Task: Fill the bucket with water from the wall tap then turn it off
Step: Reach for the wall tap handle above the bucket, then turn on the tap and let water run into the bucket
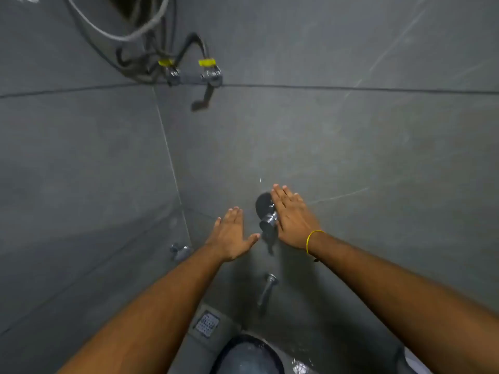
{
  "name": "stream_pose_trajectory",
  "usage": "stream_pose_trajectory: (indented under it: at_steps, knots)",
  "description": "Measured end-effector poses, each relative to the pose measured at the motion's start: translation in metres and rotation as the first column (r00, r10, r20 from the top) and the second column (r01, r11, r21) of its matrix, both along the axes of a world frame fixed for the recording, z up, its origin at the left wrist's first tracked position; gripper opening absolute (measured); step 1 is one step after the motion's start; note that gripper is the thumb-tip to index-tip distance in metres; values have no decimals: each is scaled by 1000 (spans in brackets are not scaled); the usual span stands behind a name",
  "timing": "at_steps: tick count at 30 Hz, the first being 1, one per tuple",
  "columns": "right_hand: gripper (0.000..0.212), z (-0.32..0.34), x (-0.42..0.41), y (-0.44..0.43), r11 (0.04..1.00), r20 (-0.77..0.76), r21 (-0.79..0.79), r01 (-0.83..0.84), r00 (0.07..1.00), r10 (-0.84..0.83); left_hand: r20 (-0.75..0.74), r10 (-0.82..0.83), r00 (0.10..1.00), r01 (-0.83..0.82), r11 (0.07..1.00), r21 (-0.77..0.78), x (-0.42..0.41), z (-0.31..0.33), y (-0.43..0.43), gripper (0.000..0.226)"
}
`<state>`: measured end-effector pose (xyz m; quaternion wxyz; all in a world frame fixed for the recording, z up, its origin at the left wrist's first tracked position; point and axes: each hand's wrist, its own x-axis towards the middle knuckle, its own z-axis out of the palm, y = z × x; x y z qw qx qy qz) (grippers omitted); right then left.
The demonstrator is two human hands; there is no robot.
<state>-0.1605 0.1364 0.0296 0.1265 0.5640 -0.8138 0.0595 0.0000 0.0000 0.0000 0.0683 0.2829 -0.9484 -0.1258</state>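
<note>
Seemingly near the finish, a person reaches for the valve [266, 211], the landmark for all below.

Bucket: the dark bucket [247, 356] sits on the floor well below the valve, cut off by the lower edge of the frame; water glints inside, level hard to judge.

Spout: the spout [266, 290] juts from the wall between valve and bucket; any stream is too faint to confirm.

Drain: a drain [207, 323] lies below and left of the valve, beside the bucket.

Left hand: the left hand [232, 234] hovers just left of the valve, fingers spread flat, holding nothing.

Right hand: the right hand [293, 220], yellow band [310, 238] at the wrist, lies against the valve's right side, fingers straight and loose, not clasping.

Risk: a flat, possibly wet palm may slip off the chrome; a turn the wrong way would add flow and overfill the bucket.

Far: hose fittings [194, 72] hang well above the valve.
</note>
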Motion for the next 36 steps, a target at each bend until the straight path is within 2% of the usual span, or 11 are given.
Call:
stream_pose_trajectory:
  at_steps: [4,6,10,15,17,22,28,36]
  knots:
    - [85,-35,-52,-38,996,21,88,-23,1000,21,83,42,996,-54,986,158,-50,-47,-25,98]
    - [85,-53,-73,-56,991,2,122,-62,998,63,102,47,994,-72,964,257,-73,-68,-32,88]
    - [76,-71,-100,-80,976,-58,164,-145,986,156,185,27,982,-118,858,500,-106,-98,-44,74]
    - [60,-78,-117,-95,971,-115,144,-190,972,207,126,2,992,-87,732,676,-134,-115,-45,52]
    - [59,-76,-121,-98,964,-101,148,-219,967,235,84,21,996,-75,693,717,-141,-119,-46,52]
    - [61,-74,-128,-102,952,-117,152,-265,952,283,65,70,995,-95,649,755,-138,-128,-51,72]
    - [60,-75,-131,-103,950,-161,118,-288,939,305,81,44,996,-84,784,615,-127,-124,-52,57]
    - [60,-72,-129,-101,947,-200,87,-308,926,320,106,17,994,-73,836,543,-116,-120,-50,54]
